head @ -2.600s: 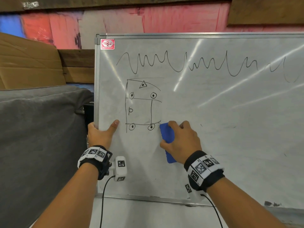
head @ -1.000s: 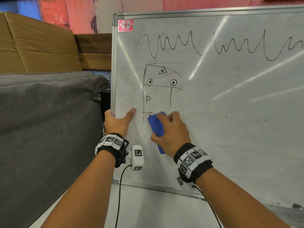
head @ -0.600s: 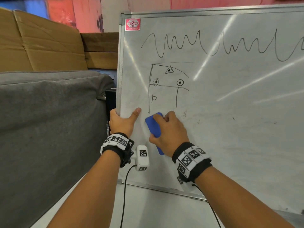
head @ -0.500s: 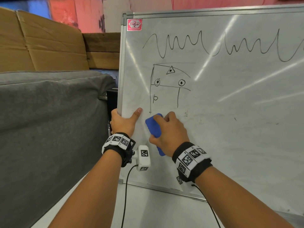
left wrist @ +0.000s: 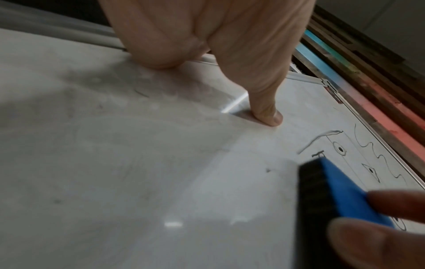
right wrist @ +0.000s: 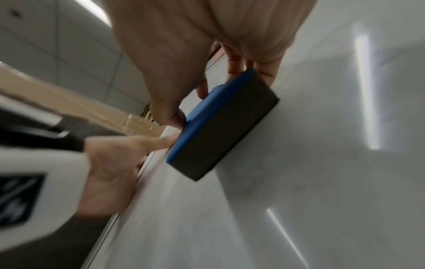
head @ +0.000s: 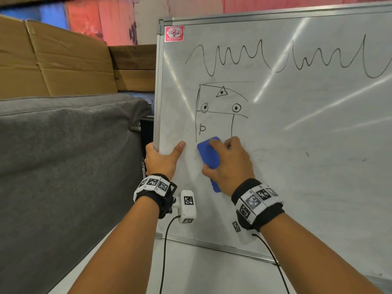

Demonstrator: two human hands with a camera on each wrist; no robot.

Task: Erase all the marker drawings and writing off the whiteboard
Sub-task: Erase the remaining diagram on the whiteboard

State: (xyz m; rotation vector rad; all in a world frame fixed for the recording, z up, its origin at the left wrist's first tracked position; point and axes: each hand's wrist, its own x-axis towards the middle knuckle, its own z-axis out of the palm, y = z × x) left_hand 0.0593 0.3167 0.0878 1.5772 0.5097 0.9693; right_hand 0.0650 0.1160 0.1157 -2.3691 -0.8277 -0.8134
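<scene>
A whiteboard (head: 297,166) stands upright before me. A wavy black line (head: 275,60) runs across its top, and a boxed sketch (head: 220,107) with dotted circles and a triangle sits below at the left. My right hand (head: 229,164) grips a blue eraser (head: 207,155) with a dark felt face (right wrist: 220,138), pressed flat on the board just under the sketch. My left hand (head: 161,160) grips the board's left frame edge, its thumb (left wrist: 266,112) lying on the white surface. Part of the sketch (left wrist: 345,154) shows beyond the eraser (left wrist: 333,200) in the left wrist view.
A grey padded cover (head: 63,166) fills the left. Cardboard boxes (head: 53,60) stand behind it, against a red and blue wall. The board's bottom frame (head: 212,247) rests near a pale floor. Wrist camera cables hang below both arms.
The eraser went left along the bottom of the sketch and wiped off its lower line and circles, then rose slightly. The left hand kept hold of the frame.
</scene>
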